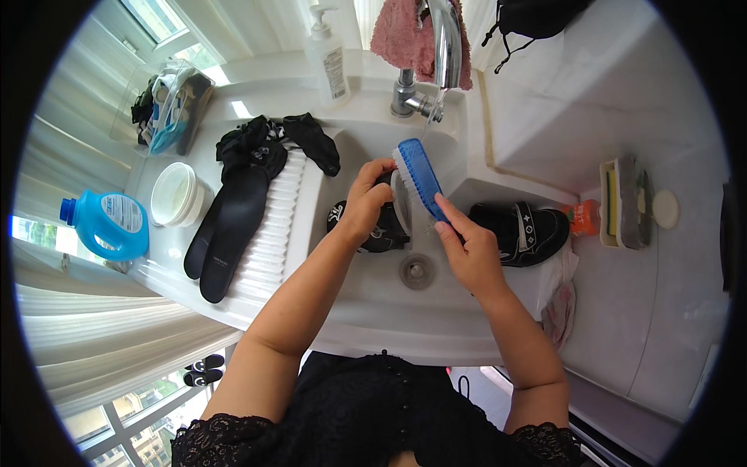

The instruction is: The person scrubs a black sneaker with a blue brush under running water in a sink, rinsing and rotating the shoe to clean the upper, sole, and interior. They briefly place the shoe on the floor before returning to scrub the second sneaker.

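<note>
Over the sink basin [350,307], my left hand [366,204] is closed on a black shoe [383,233] with a light sole edge, tipped on its side. My right hand [471,249] grips the near end of a blue scrub brush [420,177]. Its white bristles face left, toward the shoe's sole; whether they touch it I cannot tell. A thin stream of water falls from the chrome faucet [447,47] just beyond the brush. On the right side of the sink lies a second black shoe [537,237] with a patterned strap.
Two black insoles [226,249] and dark cloth [253,148] lie on the washboard [272,241] at left. Near them stand a blue detergent jug [117,226], white tubs [177,194] and a pump bottle [328,66]. A pink towel [401,39] hangs on the faucet; a sponge holder [622,202] sits right.
</note>
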The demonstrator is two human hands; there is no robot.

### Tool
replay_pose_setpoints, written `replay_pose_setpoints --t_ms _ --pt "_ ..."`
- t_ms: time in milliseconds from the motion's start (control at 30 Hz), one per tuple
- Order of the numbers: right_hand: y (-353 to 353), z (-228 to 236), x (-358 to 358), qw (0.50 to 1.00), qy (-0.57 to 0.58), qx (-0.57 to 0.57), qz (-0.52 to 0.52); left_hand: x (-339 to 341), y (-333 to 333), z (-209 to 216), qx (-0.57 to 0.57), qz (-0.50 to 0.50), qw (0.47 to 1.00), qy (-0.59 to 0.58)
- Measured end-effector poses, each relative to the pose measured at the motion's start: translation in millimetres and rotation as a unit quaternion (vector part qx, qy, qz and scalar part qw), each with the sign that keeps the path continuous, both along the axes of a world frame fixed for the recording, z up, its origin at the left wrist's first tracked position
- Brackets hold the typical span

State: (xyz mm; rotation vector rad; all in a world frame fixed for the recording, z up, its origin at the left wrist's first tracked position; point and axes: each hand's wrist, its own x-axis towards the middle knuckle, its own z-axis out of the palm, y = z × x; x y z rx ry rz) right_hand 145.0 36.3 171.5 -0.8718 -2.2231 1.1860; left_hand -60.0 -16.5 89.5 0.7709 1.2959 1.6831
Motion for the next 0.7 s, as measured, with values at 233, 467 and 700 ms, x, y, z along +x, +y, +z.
replay_pose_setpoints --t_ms 233,467,700 --pt "-4.9 3.0 9.0 0.996 0.01 0.088 -0.004 0.6 1.4 6.2 0.007 -0.024 0.997 0.069" --pt "8.2 15.2 -21.8 0.951 -0.176 0.25 -0.048 23.9 26.0 51.5 -0.13 -0.005 0.962 0.239" --pt "17.5 30.3 -10.1 0.952 -0.241 0.183 -0.04 15.9 58.4 22.9 -0.12 0.004 0.932 0.343"
